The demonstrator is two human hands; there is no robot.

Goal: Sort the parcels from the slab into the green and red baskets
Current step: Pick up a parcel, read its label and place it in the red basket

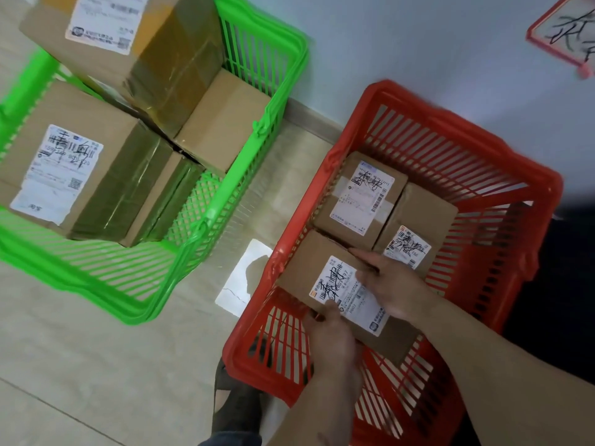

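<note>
parcel [325, 286]: brown box, white label up, held inside the red basket at its near-left part; long axis runs from upper left to lower right, tilted, left end higher
parcel contact: just beside two boxes further back; cannot tell if its underside touches the basket floor
left hand [330, 333]: grips the parcel's near edge, thumb on the label, fingers curled under
right hand [394, 284]: holds the parcel's far edge, fingers stretched along the top toward the upper left, palm over the label's right side
red basket [450, 149]: on the floor, right of frame, against the wall; slotted sides
back-left box [357, 194]: in red basket, label up with black marker scrawl, clear tape across
back-right box [415, 226]: in red basket, touching back-left box, label at its near end, partly behind the right hand
green basket [257, 156]: on the floor, left of frame, well apart from the hands
green contents: large box [64, 169] at near left, labelled, taped; second large box [128, 43] stacked at the back, tilted; plain smaller box [222, 120] at the right side
floor [80, 349]: beige tile; white paper scrap [244, 278] lies between the two baskets
sign [566, 30]: red-framed, black writing, on the wall at upper right, cut off
foot [238, 391]: dark sandal, beside the red basket's near-left corner
</note>
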